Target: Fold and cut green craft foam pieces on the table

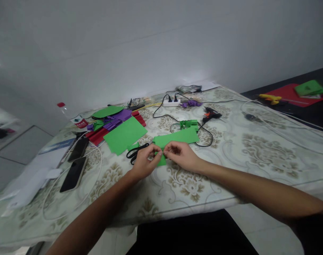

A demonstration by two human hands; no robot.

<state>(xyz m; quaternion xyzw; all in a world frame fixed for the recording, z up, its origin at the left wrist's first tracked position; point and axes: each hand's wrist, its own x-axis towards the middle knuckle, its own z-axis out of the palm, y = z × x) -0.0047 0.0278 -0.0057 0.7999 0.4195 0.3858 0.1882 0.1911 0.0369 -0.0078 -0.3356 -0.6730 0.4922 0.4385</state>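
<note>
Both hands meet over a small piece of green craft paper (161, 162) near the middle of the table. My left hand (148, 161) pinches its left side between thumb and fingers, and my right hand (181, 156) pinches at its upper right. The fingers hide part of the paper. Just beyond them lies a long green strip (177, 137). Black-handled scissors (134, 153) rest against the left hand's outer side, their blades out of sight. A larger green sheet (125, 135) lies further left, and fringed green paper (189, 124) sits behind the strip.
A black glue gun (211, 114) lies behind to the right, its cord looping toward a white power strip (172, 102). Purple and red paper (97, 136), a bottle (77, 118) and two phones (74, 173) occupy the left. A yellow glue gun (270, 98) lies far right. White cables cross both sides.
</note>
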